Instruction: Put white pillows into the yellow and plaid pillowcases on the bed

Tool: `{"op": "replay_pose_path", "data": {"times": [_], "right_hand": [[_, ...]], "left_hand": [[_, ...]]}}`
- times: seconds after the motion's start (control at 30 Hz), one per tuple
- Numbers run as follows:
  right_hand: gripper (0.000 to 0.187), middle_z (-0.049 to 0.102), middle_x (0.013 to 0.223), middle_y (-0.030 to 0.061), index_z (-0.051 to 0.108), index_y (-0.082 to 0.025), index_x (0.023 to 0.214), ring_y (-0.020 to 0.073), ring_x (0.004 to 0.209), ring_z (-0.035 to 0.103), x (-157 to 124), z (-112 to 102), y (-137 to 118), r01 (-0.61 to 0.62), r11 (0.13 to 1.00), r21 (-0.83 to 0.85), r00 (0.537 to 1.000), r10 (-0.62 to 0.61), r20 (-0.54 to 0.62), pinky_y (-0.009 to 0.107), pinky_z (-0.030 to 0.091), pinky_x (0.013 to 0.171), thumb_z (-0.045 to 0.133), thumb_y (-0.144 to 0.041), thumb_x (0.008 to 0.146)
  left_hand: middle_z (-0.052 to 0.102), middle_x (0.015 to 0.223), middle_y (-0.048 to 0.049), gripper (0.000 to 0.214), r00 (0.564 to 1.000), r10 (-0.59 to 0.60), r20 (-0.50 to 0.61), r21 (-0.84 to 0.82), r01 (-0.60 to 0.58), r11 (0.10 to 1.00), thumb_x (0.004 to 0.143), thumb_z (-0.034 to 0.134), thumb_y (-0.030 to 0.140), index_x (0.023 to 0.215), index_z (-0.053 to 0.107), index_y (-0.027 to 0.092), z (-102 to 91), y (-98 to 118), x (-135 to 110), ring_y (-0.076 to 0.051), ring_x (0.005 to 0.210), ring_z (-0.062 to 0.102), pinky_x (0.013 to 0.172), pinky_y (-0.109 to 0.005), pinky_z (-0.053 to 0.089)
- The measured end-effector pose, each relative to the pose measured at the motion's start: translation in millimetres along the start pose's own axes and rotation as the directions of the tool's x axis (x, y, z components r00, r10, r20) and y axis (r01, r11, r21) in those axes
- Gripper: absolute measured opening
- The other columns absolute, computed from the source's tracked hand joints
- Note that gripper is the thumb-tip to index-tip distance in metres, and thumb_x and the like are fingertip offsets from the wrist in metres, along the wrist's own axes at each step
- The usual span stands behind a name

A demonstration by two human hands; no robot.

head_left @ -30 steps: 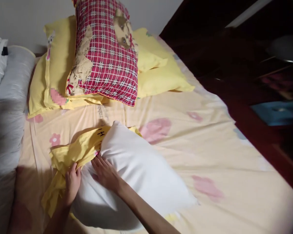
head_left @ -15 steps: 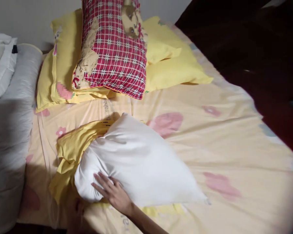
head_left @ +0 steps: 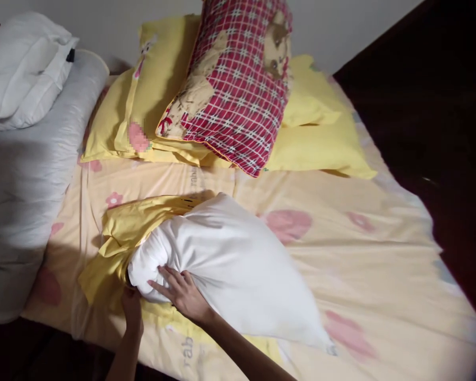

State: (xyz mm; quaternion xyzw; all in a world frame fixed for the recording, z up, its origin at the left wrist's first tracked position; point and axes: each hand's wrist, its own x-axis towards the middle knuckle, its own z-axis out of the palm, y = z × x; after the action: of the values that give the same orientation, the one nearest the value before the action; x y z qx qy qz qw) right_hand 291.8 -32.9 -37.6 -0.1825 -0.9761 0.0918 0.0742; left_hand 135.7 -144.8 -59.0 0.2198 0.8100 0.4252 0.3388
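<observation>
A white pillow [head_left: 246, 270] lies aslant on the bed, its left end bunched up and partly inside a yellow pillowcase [head_left: 137, 216]. My right hand [head_left: 185, 297] presses on that bunched end, fingers spread over the white cloth. Low at the pillowcase's opening, my left hand [head_left: 132, 307] is closed on the edge of the yellow fabric. Its fingertips are partly hidden by shadow and cloth. More of the yellow pillowcase shows beneath the pillow along its near side.
Behind, a red plaid pillow [head_left: 238, 90] with a bear print rests on several yellow pillows [head_left: 321, 145] against the wall. A rolled grey-white quilt [head_left: 35, 185] fills the left side, with white bedding [head_left: 27, 69] on top. The patterned sheet [head_left: 381, 275] reaches the dark right edge.
The view has shifted, so the bed's things sit further right. My left hand has come up out of shadow to the pillowcase's edge. My right hand has pushed the pillow's end in more tightly.
</observation>
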Motion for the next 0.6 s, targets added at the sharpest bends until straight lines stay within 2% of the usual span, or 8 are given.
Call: {"op": "replay_pose_path", "data": {"times": [0.07, 0.13, 0.2, 0.3, 0.43, 0.53, 0.6], "right_hand": [[0.066, 0.056, 0.144, 0.0131, 0.034, -0.04, 0.153, 0.0306, 0.115, 0.058, 1.8, 1.2, 0.0, -0.024, 1.0, 0.019, 0.999, 0.024, 0.033, 0.044, 0.042, 0.087, 0.045, -0.013, 0.094], [0.064, 0.057, 0.143, 0.0124, 0.037, -0.04, 0.151, 0.0288, 0.109, 0.059, 7.6, -3.2, 0.6, -0.047, 0.999, 0.02, 0.996, 0.045, 0.071, 0.044, 0.042, 0.087, 0.047, -0.014, 0.094], [0.059, 0.059, 0.14, 0.0115, 0.043, -0.04, 0.148, 0.0287, 0.111, 0.058, 17.2, -11.8, 0.7, -0.061, 0.998, 0.009, 0.993, 0.059, 0.099, 0.044, 0.043, 0.088, 0.051, -0.016, 0.094], [0.05, 0.062, 0.133, 0.0114, 0.053, -0.037, 0.141, 0.0298, 0.118, 0.054, 36.2, -24.3, -4.4, -0.058, 0.998, 0.005, 0.989, 0.057, 0.134, 0.041, 0.046, 0.085, 0.055, -0.02, 0.094], [0.033, 0.064, 0.127, 0.0128, 0.065, -0.027, 0.126, 0.0299, 0.118, 0.054, 65.2, -28.1, -25.7, -0.087, 0.995, 0.056, 0.98, 0.076, 0.186, 0.041, 0.051, 0.084, 0.055, -0.024, 0.095], [0.025, 0.065, 0.124, 0.0132, 0.069, -0.02, 0.116, 0.0278, 0.119, 0.054, 79.4, -31.7, -40.7, -0.094, 0.979, 0.183, 0.973, 0.051, 0.226, 0.038, 0.052, 0.087, 0.054, -0.025, 0.095], [0.032, 0.063, 0.133, 0.0116, 0.065, -0.021, 0.125, 0.0251, 0.125, 0.053, 74.9, -40.8, -42.7, -0.077, 0.948, 0.31, 0.974, 0.005, 0.227, 0.037, 0.05, 0.095, 0.056, -0.026, 0.094]], "left_hand": [[0.062, 0.059, -0.0005, 0.035, 0.99, -0.139, -0.021, -0.236, 0.13, 0.963, 0.086, 0.052, 0.048, 0.072, 0.065, 0.019, 0.3, 5.3, -5.0, -0.015, 0.061, 0.063, 0.065, -0.032, 0.056], [0.058, 0.057, 0.0027, 0.033, 0.955, -0.291, -0.048, -0.424, 0.245, 0.872, 0.073, 0.069, 0.049, 0.066, 0.061, 0.018, -0.5, 9.9, -12.7, -0.012, 0.056, 0.056, 0.057, -0.026, 0.05], [0.05, 0.049, 0.0065, 0.039, 0.922, -0.375, -0.097, -0.48, 0.287, 0.829, 0.062, 0.079, 0.049, 0.057, 0.055, 0.018, -2.3, 13.5, -22.2, -0.009, 0.048, 0.046, 0.049, -0.023, 0.04], [0.045, 0.042, 0.0067, 0.046, 0.909, -0.391, -0.144, -0.443, 0.294, 0.847, 0.06, 0.079, 0.056, 0.052, 0.053, 0.019, -5.1, 19.3, -38.2, -0.008, 0.044, 0.042, 0.046, -0.023, 0.034], [0.052, 0.044, 0.0036, 0.046, 0.943, -0.325, -0.078, -0.38, 0.273, 0.884, 0.064, 0.075, 0.061, 0.055, 0.056, 0.02, -6.7, 34.3, -59.6, -0.012, 0.045, 0.047, 0.048, -0.026, 0.039], [0.048, 0.046, 0.005, 0.047, 0.962, -0.27, -0.034, -0.391, 0.236, 0.89, 0.07, 0.072, 0.06, 0.053, 0.048, 0.022, -12.4, 44.3, -66.5, -0.011, 0.047, 0.047, 0.05, -0.027, 0.042], [0.051, 0.052, 0.0051, 0.044, 0.952, -0.285, -0.109, -0.425, 0.214, 0.879, 0.072, 0.069, 0.062, 0.06, 0.053, 0.022, -22.3, 44.4, -63.5, -0.012, 0.051, 0.05, 0.053, -0.027, 0.044]]}}
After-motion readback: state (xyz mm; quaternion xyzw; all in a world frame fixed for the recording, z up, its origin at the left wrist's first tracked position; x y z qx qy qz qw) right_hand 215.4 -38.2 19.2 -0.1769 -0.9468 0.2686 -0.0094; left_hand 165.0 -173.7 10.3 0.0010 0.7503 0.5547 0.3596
